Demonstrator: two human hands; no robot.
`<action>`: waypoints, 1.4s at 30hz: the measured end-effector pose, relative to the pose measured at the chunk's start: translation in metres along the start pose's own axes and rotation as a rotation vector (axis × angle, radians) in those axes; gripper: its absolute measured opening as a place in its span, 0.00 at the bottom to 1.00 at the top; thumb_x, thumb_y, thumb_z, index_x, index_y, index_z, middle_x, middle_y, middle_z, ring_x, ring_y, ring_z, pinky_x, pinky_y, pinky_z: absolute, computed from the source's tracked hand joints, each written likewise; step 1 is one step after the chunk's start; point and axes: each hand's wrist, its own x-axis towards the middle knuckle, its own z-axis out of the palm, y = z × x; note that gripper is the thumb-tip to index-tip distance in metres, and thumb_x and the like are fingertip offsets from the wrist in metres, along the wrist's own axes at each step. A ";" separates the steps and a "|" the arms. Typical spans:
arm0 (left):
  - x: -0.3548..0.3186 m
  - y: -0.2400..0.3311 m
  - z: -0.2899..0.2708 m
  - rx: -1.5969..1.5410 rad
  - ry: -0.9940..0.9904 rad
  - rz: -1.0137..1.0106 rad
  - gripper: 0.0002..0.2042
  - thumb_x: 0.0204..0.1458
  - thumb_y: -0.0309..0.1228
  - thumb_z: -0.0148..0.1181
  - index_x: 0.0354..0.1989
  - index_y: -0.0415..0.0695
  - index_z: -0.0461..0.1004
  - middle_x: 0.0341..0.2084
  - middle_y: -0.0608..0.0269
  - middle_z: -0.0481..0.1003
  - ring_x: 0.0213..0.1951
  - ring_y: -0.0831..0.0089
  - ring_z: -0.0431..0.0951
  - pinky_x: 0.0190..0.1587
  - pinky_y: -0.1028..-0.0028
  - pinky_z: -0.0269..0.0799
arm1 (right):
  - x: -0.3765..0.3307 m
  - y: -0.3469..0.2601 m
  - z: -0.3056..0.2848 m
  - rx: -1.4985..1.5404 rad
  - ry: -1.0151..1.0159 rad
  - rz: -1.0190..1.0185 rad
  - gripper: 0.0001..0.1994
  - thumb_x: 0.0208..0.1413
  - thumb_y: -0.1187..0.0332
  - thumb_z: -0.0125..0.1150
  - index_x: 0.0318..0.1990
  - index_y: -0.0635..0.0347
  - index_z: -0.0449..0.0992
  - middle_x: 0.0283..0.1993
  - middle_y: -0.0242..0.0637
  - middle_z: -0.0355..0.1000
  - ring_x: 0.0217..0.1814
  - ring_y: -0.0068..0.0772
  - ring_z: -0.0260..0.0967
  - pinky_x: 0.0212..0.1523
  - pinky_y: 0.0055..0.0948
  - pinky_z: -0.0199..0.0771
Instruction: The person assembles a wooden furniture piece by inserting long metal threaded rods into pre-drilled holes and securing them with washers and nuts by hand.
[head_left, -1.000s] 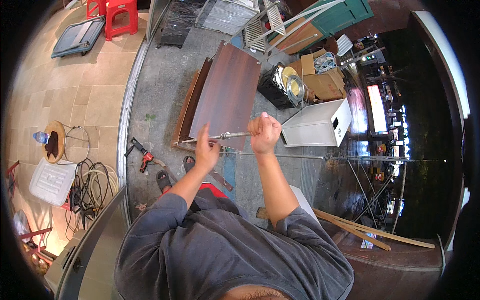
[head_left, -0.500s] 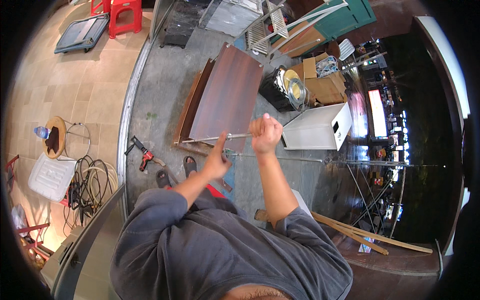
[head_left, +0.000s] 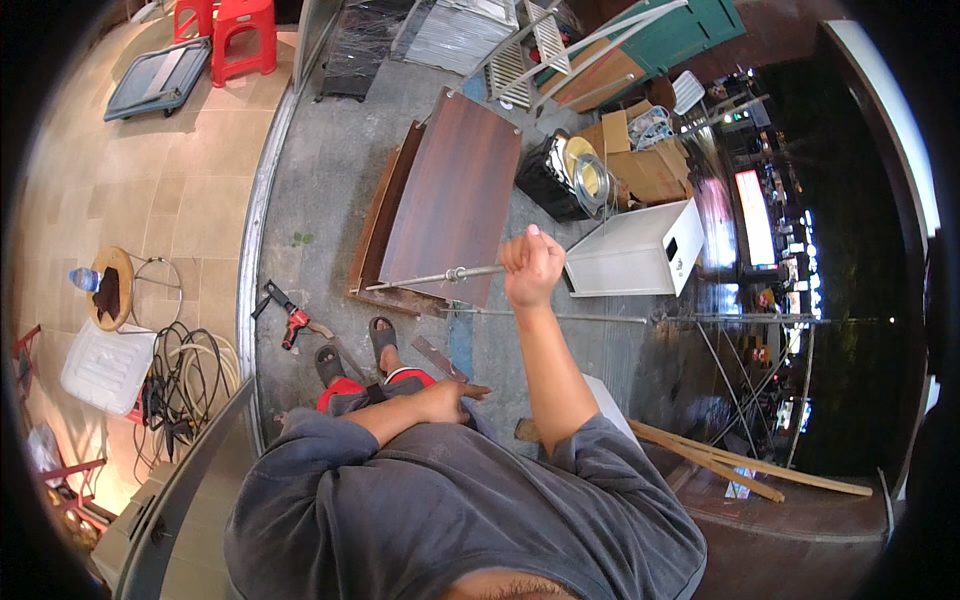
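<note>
My right hand point(head_left: 532, 268) is raised in front of me, its fingers wrapped round a thin metal rod point(head_left: 420, 280). The rod has a ring-like collar partway along and points left, across the near end of a dark brown wood panel point(head_left: 455, 190). My left hand point(head_left: 445, 402) is low by my waist, apart from the rod. One finger stretches out to the right, another lies partly apart below it, and nothing shows in that hand.
Near my sandalled feet lie a red and black power tool point(head_left: 290, 315) and a flat strip point(head_left: 438, 358). A white cabinet point(head_left: 630, 255), a black crate point(head_left: 550, 180) and a cardboard box point(head_left: 650, 170) stand right of the panel. Another long thin bar point(head_left: 590, 318) crosses below my right hand.
My left hand has drawn back from the rod's collar down to my waist. My right hand keeps its grip on the rod in nearly the same place.
</note>
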 end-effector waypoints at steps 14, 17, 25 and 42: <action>0.031 -0.036 -0.006 -0.187 0.405 -0.034 0.32 0.52 0.17 0.51 0.69 0.44 0.63 0.51 0.51 0.78 0.40 0.67 0.78 0.51 0.66 0.70 | -0.009 -0.004 0.012 -0.236 0.123 0.025 0.24 0.66 0.62 0.56 0.15 0.52 0.63 0.16 0.18 0.56 0.19 0.12 0.48 0.19 0.24 0.47; 0.072 -0.069 -0.052 -0.617 0.879 0.059 0.37 0.51 0.13 0.48 0.74 0.41 0.54 0.49 0.55 0.78 0.32 0.72 0.78 0.41 0.73 0.75 | -0.007 -0.009 0.011 -0.281 0.109 -0.028 0.25 0.66 0.63 0.56 0.14 0.55 0.61 0.15 0.17 0.52 0.20 0.12 0.46 0.19 0.27 0.45; 0.031 -0.079 0.019 -0.340 0.347 0.108 0.31 0.49 0.11 0.45 0.66 0.35 0.65 0.59 0.47 0.71 0.35 0.72 0.81 0.38 0.74 0.76 | -0.001 -0.009 0.009 -0.306 0.119 -0.045 0.26 0.67 0.63 0.54 0.14 0.57 0.58 0.14 0.18 0.51 0.19 0.13 0.45 0.18 0.29 0.44; 0.070 -0.028 -0.050 -0.418 0.691 0.032 0.39 0.50 0.12 0.47 0.75 0.41 0.48 0.56 0.49 0.73 0.38 0.73 0.76 0.37 0.74 0.76 | -0.006 -0.007 0.016 -0.316 0.075 -0.066 0.26 0.67 0.62 0.54 0.14 0.56 0.57 0.16 0.18 0.49 0.20 0.14 0.43 0.20 0.29 0.45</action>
